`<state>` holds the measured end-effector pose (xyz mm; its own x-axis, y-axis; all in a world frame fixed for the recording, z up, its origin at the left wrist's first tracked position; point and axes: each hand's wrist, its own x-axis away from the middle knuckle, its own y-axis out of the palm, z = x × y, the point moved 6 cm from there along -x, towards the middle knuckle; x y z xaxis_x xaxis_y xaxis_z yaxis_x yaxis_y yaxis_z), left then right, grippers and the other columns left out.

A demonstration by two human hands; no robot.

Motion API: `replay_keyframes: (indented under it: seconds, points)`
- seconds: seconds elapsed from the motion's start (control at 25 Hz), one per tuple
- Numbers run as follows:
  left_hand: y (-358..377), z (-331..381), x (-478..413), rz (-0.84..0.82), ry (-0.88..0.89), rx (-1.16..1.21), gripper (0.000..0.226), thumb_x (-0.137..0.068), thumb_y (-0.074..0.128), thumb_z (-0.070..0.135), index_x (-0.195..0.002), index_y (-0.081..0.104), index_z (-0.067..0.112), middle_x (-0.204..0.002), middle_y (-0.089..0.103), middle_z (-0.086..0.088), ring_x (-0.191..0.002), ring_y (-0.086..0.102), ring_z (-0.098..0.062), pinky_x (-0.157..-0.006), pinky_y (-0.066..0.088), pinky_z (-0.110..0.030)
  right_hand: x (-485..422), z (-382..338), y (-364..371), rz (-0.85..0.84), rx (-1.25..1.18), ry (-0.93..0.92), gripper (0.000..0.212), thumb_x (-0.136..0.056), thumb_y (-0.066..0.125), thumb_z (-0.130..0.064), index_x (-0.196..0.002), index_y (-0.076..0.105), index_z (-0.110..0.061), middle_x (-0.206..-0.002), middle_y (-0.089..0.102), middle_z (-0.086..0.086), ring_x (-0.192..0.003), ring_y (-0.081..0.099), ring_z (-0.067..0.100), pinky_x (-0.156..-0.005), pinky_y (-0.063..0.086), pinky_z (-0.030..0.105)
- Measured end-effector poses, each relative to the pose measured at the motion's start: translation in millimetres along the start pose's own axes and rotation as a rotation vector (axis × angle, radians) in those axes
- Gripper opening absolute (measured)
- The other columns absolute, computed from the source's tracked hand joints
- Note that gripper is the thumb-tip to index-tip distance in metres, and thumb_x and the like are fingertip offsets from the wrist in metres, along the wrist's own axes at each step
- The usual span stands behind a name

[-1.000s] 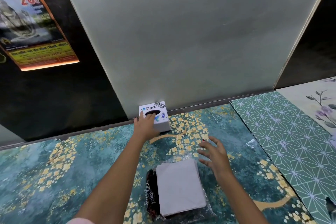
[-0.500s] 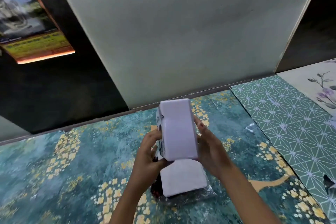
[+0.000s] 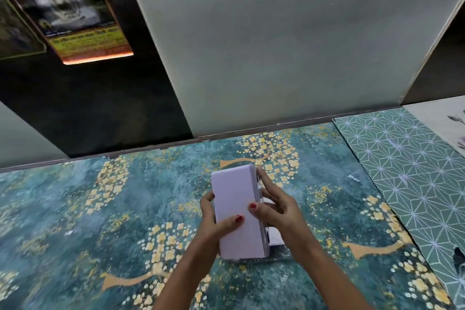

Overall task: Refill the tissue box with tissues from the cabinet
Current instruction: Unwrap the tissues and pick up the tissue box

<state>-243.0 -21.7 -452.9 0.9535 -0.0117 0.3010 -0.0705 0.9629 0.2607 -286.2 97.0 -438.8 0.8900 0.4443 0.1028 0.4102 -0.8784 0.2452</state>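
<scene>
I hold the white tissue box [image 3: 236,211] above the teal flowered table top [image 3: 100,221], turned so a plain white face looks up at me. My left hand [image 3: 214,224] grips its left side with the thumb on the top face. My right hand [image 3: 274,206] grips the right side, thumb on top and fingers along the far edge. Under the box, mostly hidden, lies the pack of tissues in clear plastic [image 3: 275,239]; only a white corner and some wrapper show.
A pale frosted panel [image 3: 264,45] rises behind the table, with a dark wall and a poster [image 3: 75,12] to its left. A green geometric mat [image 3: 412,163] covers the table's right part, and a floral sheet [image 3: 448,121] lies beyond it.
My left hand took the tissue box from the back edge of the table, and my right hand joined it. Both hands brought the box over the tissue pack and turned its plain side up.
</scene>
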Motion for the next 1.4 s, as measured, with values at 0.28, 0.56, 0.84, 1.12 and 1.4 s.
replay_keyframes:
  seconds: [0.28, 0.56, 0.84, 1.12, 1.4]
  points:
    - [-4, -2, 1, -0.096, 0.035, -0.064, 0.065, -0.044, 0.068, 0.029, -0.106, 0.056, 0.013, -0.084, 0.074, -0.001, -0.076, 0.069, -0.022, -0.063, 0.057, -0.033, 4, 4, -1, 0.018, 0.082, -0.047, 0.077, -0.047, 0.069, -0.046, -0.12, 0.044, -0.046, -0.11, 0.066, 0.001, -0.081, 0.062, 0.018, -0.057, 0.049, 0.022]
    - [-11, -6, 2, -0.137, 0.083, -0.124, 0.076, -0.044, 0.07, 0.029, -0.114, 0.052, 0.009, -0.091, 0.072, -0.004, -0.084, 0.067, -0.025, -0.067, 0.055, -0.034, 7, 9, -4, -0.014, 0.076, -0.061, 0.086, -0.044, 0.07, -0.04, -0.127, 0.045, -0.036, -0.108, 0.068, 0.001, -0.087, 0.065, 0.023, -0.062, 0.053, 0.026]
    - [-27, -8, 9, -0.154, 0.006, 0.208, 0.07, -0.016, 0.085, 0.039, -0.077, 0.073, 0.009, -0.07, 0.074, -0.009, -0.061, 0.069, -0.025, -0.044, 0.056, -0.033, 14, -4, -18, -0.058, -0.403, -0.041, 0.054, -0.038, 0.078, -0.043, -0.087, 0.075, -0.018, -0.075, 0.074, 0.005, -0.071, 0.067, 0.025, -0.053, 0.056, 0.028]
    - [-88, -24, -9, -0.143, 0.028, 0.596, 0.074, -0.088, 0.034, 0.055, -0.141, 0.019, 0.006, -0.147, 0.028, -0.028, -0.136, 0.021, -0.047, -0.109, 0.006, -0.068, 6, 34, -80, -0.06, -0.7, 0.049, 0.064, -0.085, 0.027, -0.047, -0.139, 0.03, -0.012, -0.145, 0.035, 0.023, -0.137, 0.018, 0.047, -0.114, 0.008, 0.057]
    - [-175, -74, -1, 0.286, -0.103, 0.572, 0.071, -0.048, 0.076, 0.057, -0.103, 0.07, 0.014, -0.106, 0.069, -0.023, -0.095, 0.064, -0.046, -0.073, 0.054, -0.063, 21, 70, -162, 0.462, -0.525, 0.276, 0.046, -0.034, 0.084, -0.032, -0.073, 0.072, -0.011, -0.064, 0.074, 0.009, -0.056, 0.069, 0.024, -0.046, 0.057, 0.035]
